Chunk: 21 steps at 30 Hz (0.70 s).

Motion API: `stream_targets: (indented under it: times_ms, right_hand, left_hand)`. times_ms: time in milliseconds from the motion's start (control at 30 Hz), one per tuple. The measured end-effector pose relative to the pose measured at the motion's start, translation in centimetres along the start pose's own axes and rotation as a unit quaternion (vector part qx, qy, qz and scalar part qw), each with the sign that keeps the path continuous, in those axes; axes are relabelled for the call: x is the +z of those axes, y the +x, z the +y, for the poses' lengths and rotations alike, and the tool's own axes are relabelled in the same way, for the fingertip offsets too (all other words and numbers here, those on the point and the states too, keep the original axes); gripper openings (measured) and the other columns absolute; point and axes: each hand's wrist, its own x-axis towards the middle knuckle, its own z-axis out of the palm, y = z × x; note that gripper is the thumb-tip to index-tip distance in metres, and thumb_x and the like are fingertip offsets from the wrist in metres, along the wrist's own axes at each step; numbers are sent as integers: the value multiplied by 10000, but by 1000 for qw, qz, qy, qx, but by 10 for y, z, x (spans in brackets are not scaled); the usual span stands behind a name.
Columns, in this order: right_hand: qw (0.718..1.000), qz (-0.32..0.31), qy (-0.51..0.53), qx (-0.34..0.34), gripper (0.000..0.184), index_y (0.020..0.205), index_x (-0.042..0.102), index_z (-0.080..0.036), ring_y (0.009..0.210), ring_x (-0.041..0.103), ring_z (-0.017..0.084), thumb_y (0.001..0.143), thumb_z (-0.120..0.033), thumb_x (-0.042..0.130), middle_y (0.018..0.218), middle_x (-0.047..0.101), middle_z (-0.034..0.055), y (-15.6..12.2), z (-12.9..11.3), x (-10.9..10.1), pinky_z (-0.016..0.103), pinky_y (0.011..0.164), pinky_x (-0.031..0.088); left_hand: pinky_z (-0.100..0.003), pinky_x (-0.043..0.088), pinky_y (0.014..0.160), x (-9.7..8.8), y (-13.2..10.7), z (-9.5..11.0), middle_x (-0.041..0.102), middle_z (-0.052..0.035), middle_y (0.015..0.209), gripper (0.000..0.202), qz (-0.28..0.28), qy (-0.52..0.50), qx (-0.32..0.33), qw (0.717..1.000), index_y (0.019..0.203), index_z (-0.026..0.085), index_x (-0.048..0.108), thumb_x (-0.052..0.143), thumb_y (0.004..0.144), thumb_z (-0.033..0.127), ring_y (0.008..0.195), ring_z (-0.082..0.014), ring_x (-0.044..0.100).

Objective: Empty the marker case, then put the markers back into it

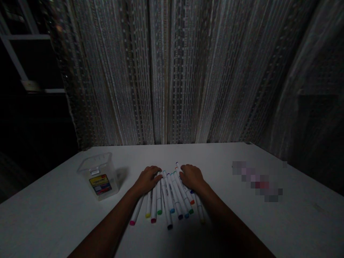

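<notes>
A loose row of white markers (174, 193) with several cap colours lies on the white table, their coloured ends pointing toward me. My left hand (148, 179) curls over the upper left of the row, thumb and fingers against the markers. On the other side, my right hand (191, 175) rests with bent fingers on the upper right of the row. A marker with a pink end (137, 210) lies outermost at the left, and a yellow-ended marker (199, 208) comes out from under my right wrist. Parts of the markers under both hands are hidden.
A clear plastic container (92, 166) with a yellow and dark label stands left of my left hand. A blurred-out pinkish item (256, 179) lies on the right of the white table (228, 229). A patterned curtain (172, 71) hangs behind the far edge.
</notes>
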Motion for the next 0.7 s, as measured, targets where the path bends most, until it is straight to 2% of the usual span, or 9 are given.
stream_targets:
  times_ms: [200, 300, 367, 500, 700]
  right_hand:
    - [1000, -4, 3, 9, 275, 974, 613, -132, 898, 611, 251, 786, -182, 419, 961, 652, 153, -2, 0, -2, 321, 713, 428]
    - [1000, -2, 6, 6, 288, 990, 609, -127, 887, 615, 261, 775, -176, 423, 946, 656, 157, -3, 0, -2, 327, 699, 435]
    - [1000, -1, 8, 1, 308, 1025, 601, -147, 888, 616, 254, 774, -171, 425, 952, 658, 146, -3, -1, -2, 324, 700, 436]
    - [1000, 4, 13, -5, 333, 1050, 605, -203, 901, 615, 231, 781, -156, 415, 970, 660, 117, -4, -2, -3, 311, 716, 429]
    - [1000, -1, 14, 1, 304, 1028, 615, -180, 906, 609, 224, 831, -225, 388, 982, 656, 124, -5, -2, -2, 306, 733, 423]
  left_hand:
    - [-305, 393, 879, 2, 6, 5, 613, -80, 1029, 330, -11, 3, 17, 1000, 1053, 162, 579, 409, 842, 351, 964, -197, 524]
    - [-351, 379, 909, -1, 8, 8, 583, -97, 1122, 362, -15, 14, -1, 1000, 1105, 162, 554, 418, 835, 361, 1041, -226, 501]
    - [-385, 377, 914, -4, 9, 11, 559, -100, 1177, 395, -24, 21, -15, 999, 1138, 181, 537, 457, 812, 390, 1089, -252, 482]
    - [-389, 375, 920, -3, 10, 21, 551, -76, 1208, 441, -52, 25, -27, 998, 1138, 244, 542, 519, 764, 476, 1131, -258, 471]
    - [-536, 310, 939, 4, 4, 32, 469, -109, 1301, 482, -86, 40, -28, 995, 1170, 260, 514, 466, 777, 536, 1225, -322, 369]
